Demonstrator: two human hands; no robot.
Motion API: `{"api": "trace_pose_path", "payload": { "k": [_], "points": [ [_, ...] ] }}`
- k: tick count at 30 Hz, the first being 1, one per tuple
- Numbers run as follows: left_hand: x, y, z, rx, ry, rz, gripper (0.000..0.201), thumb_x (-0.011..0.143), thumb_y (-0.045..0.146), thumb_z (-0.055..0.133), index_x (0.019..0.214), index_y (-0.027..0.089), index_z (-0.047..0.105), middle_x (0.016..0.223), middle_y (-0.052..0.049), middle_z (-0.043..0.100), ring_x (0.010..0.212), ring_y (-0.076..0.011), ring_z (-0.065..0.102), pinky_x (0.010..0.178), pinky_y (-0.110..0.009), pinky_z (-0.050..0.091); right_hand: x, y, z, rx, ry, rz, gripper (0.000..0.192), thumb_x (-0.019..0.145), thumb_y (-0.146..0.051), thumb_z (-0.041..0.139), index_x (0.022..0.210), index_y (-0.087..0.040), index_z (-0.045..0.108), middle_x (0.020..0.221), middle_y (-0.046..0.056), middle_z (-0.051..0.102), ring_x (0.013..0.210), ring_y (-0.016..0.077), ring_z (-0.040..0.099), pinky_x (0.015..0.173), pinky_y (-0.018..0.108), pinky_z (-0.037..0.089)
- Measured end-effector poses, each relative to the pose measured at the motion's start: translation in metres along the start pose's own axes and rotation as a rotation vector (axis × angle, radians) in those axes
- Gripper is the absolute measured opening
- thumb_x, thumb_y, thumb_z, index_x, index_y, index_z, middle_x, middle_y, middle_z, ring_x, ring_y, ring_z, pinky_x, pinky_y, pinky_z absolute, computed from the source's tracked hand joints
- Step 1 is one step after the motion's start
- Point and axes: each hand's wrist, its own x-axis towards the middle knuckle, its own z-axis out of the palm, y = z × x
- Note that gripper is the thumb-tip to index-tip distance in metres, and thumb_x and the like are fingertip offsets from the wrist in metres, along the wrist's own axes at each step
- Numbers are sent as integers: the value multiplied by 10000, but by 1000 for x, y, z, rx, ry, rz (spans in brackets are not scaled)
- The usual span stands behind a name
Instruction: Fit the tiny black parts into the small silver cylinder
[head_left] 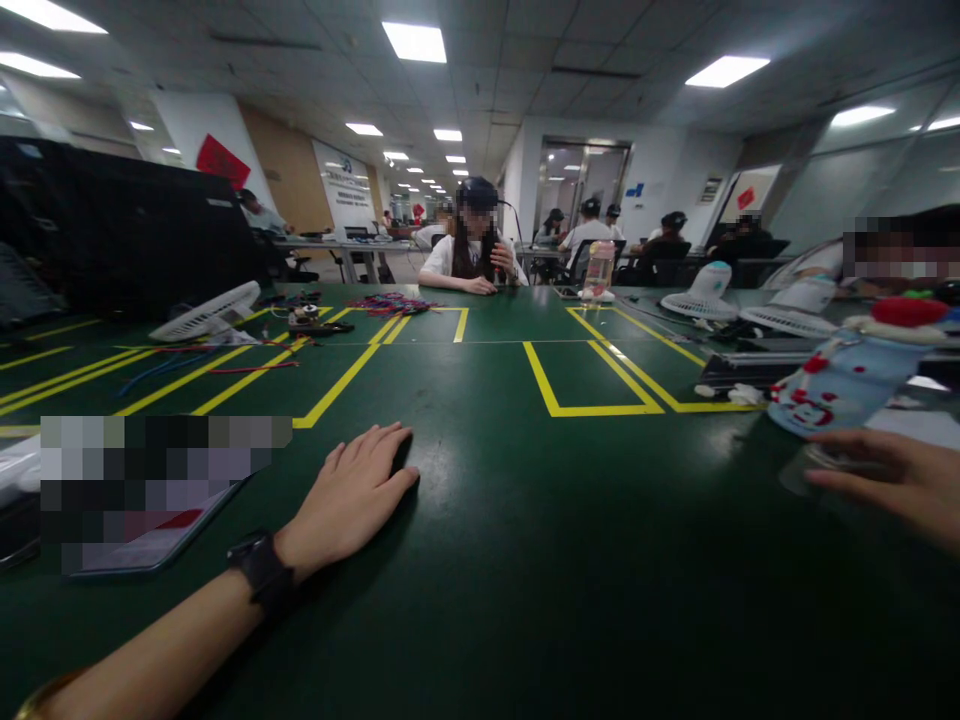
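My left hand [352, 495] lies flat on the green tabletop [540, 560], fingers stretched out, with a dark watch [261, 568] on the wrist. Nothing is in it. At the right edge, thumb and fingers of my right hand [904, 485] are curled round a small clear round thing [796, 470]; its kind is hard to make out. Just behind that hand stands a light blue bottle [847, 375] with red decorations and a red top. A flat phone-like thing [161, 540], partly blurred out, lies left of my left hand.
Yellow tape lines [555, 380] mark the table. White fans [705, 295] and a dark metal part [739, 370] lie at right. Another white fan [206, 315], coloured wires [390, 303] and a black case [127, 230] are at left. A person [469, 250] sits opposite, near a pink bottle [600, 270].
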Motion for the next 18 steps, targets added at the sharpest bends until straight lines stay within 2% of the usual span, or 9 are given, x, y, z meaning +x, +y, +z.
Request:
{"api": "trace_pose_path", "payload": {
  "k": [2, 3, 6, 8, 10, 12, 14, 16, 18],
  "points": [
    [0, 1, 0, 1, 6, 0, 584, 904, 457, 299, 1410, 168, 340, 1497, -93, 323, 1381, -291, 239, 1099, -511, 208, -17, -38, -7, 108, -142, 3, 528, 744, -561, 577, 1164, -242, 596, 976, 100, 664, 723, 168, 622, 647, 310, 457],
    [0, 1, 0, 1, 9, 1, 583, 905, 458, 298, 1410, 169, 340, 1497, -95, 323, 1380, -293, 242, 1097, -514, 209, -27, -62, -9, 168, -167, -24, 551, 771, -568, 541, 1229, -261, 542, 1017, 91, 653, 761, 175, 623, 677, 326, 470],
    [0, 0, 2, 2, 15, 11, 581, 909, 459, 292, 1411, 169, 338, 1495, -98, 327, 1377, -293, 249, 1096, -515, 212, -65, -143, -8, 437, -227, -406, 481, 806, -504, 536, 1241, -300, 511, 1188, 34, 578, 1001, 161, 579, 859, 306, 471],
    [0, -3, 3, 7, 17, 22, 582, 914, 463, 285, 1414, 168, 329, 1495, -100, 324, 1378, -289, 246, 1098, -515, 208, -90, -191, -3, 547, -364, -644, 432, 845, -429, 513, 1261, -317, 480, 1217, 3, 552, 1055, 128, 547, 919, 278, 454],
    [0, -4, 3, -2, 34, 28, 583, 915, 478, 290, 1405, 167, 340, 1484, -110, 341, 1372, -299, 255, 1090, -538, 208, -109, -224, 4, 626, -466, -796, 409, 860, -352, 500, 1266, -312, 465, 1197, -10, 553, 1044, 101, 538, 925, 252, 449],
    [-3, 1, 1, -41, 100, 43, 565, 908, 497, 325, 1369, 178, 395, 1443, -119, 402, 1350, -317, 291, 1071, -572, 218, -120, -240, 14, 682, -491, -843, 410, 857, -305, 500, 1265, -306, 459, 1186, -12, 553, 1036, 91, 533, 922, 245, 445],
    [-9, 15, -3, -118, 210, 106, 506, 890, 496, 399, 1302, 212, 473, 1382, -102, 472, 1320, -309, 338, 1066, -567, 236, -125, -243, 24, 726, -464, -790, 490, 827, -309, 547, 1299, -315, 413, 1223, -12, 531, 1076, 100, 516, 955, 262, 426],
    [-20, 37, -8, -236, 292, 234, 413, 869, 463, 484, 1232, 273, 534, 1346, -53, 501, 1293, -265, 374, 1080, -498, 262, -126, -240, 34, 767, -465, -699, 644, 773, -335, 621, 1345, -329, 326, 1243, -16, 521, 1102, 109, 509, 976, 279, 415],
    [-31, 63, -13, -400, 236, 312, 315, 867, 427, 516, 1161, 337, 585, 1319, -6, 515, 1260, -229, 415, 1060, -438, 322, -126, -236, 41, 809, -501, -639, 748, 740, -342, 662, 1364, -328, 250, 1203, -23, 551, 1071, 104, 530, 957, 280, 427]
  ]
}}
